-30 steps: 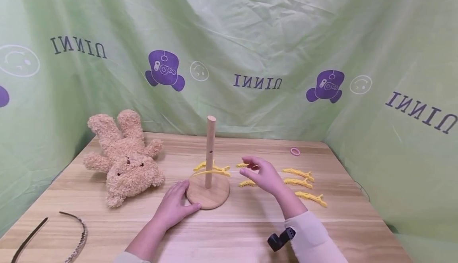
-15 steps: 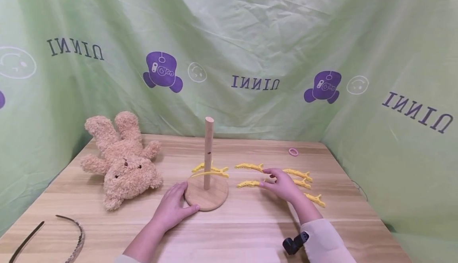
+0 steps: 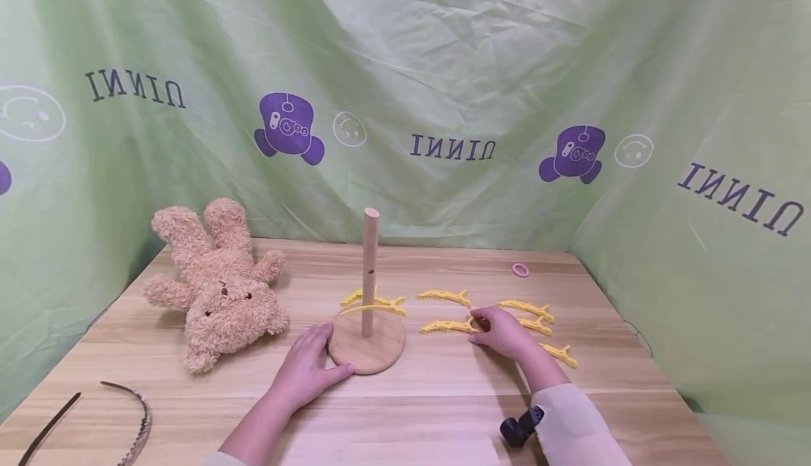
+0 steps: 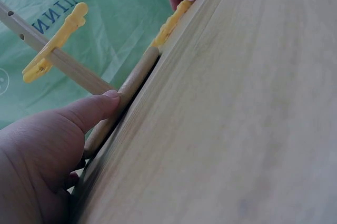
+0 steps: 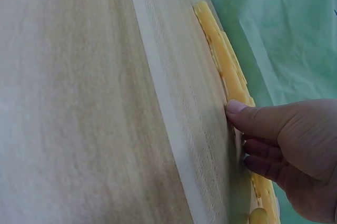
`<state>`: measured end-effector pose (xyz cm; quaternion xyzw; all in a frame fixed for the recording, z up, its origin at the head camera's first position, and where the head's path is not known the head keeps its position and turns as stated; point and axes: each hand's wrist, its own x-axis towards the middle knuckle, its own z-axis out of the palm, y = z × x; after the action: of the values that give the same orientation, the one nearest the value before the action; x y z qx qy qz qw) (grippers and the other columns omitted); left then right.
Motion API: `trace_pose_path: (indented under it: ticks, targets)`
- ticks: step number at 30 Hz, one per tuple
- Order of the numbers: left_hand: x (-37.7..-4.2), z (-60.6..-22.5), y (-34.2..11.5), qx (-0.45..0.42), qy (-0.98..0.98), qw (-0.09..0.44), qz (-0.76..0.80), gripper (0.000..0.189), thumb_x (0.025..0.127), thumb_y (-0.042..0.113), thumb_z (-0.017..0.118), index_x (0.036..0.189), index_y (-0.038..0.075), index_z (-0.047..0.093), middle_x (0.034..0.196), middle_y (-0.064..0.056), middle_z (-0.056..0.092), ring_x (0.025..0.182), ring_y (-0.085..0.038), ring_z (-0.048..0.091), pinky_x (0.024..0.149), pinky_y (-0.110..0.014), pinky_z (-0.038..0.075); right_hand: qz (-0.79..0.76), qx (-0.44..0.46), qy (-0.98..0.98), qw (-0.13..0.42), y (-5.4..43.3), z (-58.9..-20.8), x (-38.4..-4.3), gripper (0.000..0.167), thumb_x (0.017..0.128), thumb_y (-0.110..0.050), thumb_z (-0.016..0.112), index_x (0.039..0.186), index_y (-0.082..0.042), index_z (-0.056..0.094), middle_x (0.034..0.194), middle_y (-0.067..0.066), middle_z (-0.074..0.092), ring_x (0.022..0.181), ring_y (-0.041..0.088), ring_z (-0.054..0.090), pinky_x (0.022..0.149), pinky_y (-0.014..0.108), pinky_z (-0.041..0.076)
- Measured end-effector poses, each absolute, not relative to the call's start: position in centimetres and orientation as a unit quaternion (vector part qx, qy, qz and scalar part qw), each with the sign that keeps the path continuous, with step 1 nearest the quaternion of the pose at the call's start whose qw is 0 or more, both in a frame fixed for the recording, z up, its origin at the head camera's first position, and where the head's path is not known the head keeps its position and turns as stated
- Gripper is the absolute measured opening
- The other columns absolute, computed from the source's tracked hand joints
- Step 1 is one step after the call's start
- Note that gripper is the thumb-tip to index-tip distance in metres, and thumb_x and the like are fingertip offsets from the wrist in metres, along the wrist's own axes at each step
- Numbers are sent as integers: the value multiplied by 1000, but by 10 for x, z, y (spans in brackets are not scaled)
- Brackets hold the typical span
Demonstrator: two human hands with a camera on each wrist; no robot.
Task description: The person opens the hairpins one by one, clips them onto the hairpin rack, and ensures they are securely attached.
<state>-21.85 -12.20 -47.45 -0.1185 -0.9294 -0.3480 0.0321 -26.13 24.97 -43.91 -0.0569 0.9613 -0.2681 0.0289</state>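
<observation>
My left hand [image 3: 305, 367] holds the left rim of the round wooden base [image 3: 380, 359], thumb at the near edge. From that base rises an upright wooden rod [image 3: 370, 255] with small holes. A yellow hair clip [image 4: 62, 35] sits across the rod low down, one jaw on either side of it. To the right, my right hand [image 3: 503, 332] pinches the tail end of another yellow hair clip [image 3: 443, 326] lying on the table; thumb and fingertips meet there in the right wrist view. Behind that lies a matching clip [image 3: 442, 296].
More yellow clips [image 3: 529, 308] lie right of my right hand, partly covered by it. A plush bear [image 3: 231, 304] lies at the left. Two dark headbands [image 3: 144, 417] are at the front left, a pink ring [image 3: 520, 269] at the back right. Green cloth [image 3: 405, 191] encloses the table.
My right hand has moved right and down from over the middle clips to the near one's tail, and its thumb and fingers have closed there. My left hand stays on the base.
</observation>
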Motion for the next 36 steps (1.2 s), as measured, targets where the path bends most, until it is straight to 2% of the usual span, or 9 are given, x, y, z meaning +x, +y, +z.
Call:
trace_pose_path:
  ticks: [5, 9, 12, 16, 19, 23, 29, 36]
  targets:
    - [-218, -474, -122, -117, -928, 31, -351, 94, 77, 49, 77, 143, -8, 42, 150, -25, 42, 142, -45, 32, 120, -59, 23, -268, -50, 962, 24, 249, -440, -261, 46, 83, -21, 77, 122, 0, 64, 117, 17, 66, 113, 35, 60, 104, 52, 47]
    - [-218, -475, -122, -117, -929, 30, -351, 94, 77, 49, 77, 143, -7, 42, 150, -25, 43, 142, -45, 32, 120, -59, 23, -306, -46, 951, 9, 249, -441, -258, 42, 84, -24, 77, 116, -2, 64, 105, 9, 68, 100, 25, 64, 95, 47, 53]
    - [-218, -475, -122, -118, -929, 31, -350, 94, 77, 49, 77, 143, -7, 42, 150, -25, 43, 143, -45, 32, 120, -59, 23, -347, -48, 937, -11, 249, -440, -255, 36, 85, -21, 75, 112, -1, 63, 99, 8, 69, 93, 20, 65, 89, 41, 56]
    - [-219, -475, -122, -117, -928, 31, -352, 93, 77, 49, 77, 143, -7, 42, 150, -25, 43, 143, -45, 32, 120, -59, 23, -402, -35, 914, -38, 246, -432, -251, 35, 86, -19, 74, 112, 0, 61, 100, 10, 69, 92, 18, 66, 84, 30, 57]
    - [-219, -475, -122, -117, -928, 33, -353, 93, 77, 48, 77, 143, -7, 42, 149, -25, 43, 143, -45, 32, 120, -58, 22, -438, -33, 896, -58, 244, -423, -249, 39, 89, -19, 72, 120, 2, 60, 103, 13, 69, 91, 15, 65, 79, 22, 56]
    - [-219, -476, -122, -118, -928, 35, -353, 93, 77, 48, 77, 143, -8, 42, 149, -25, 43, 143, -45, 32, 120, -58, 22, -478, -45, 873, -81, 238, -408, -248, 43, 92, -20, 70, 127, 1, 60, 109, 16, 69, 95, 14, 65, 78, 14, 54]
    - [-219, -475, -122, -119, -927, 36, -355, 93, 78, 48, 77, 143, -8, 42, 149, -26, 43, 143, -45, 32, 120, -59, 22, -451, -97, 882, -101, 220, -386, -248, 40, 92, -23, 69, 126, -2, 62, 110, 14, 69, 102, 23, 66, 83, 21, 56]
    - [-219, -477, -121, -119, -926, 35, -356, 93, 78, 49, 77, 143, -8, 42, 149, -26, 44, 143, -45, 32, 120, -58, 22, -395, -183, 889, -144, 199, -375, -250, 30, 89, -13, 72, 115, 1, 67, 99, 12, 69, 91, 22, 67, 77, 25, 58]
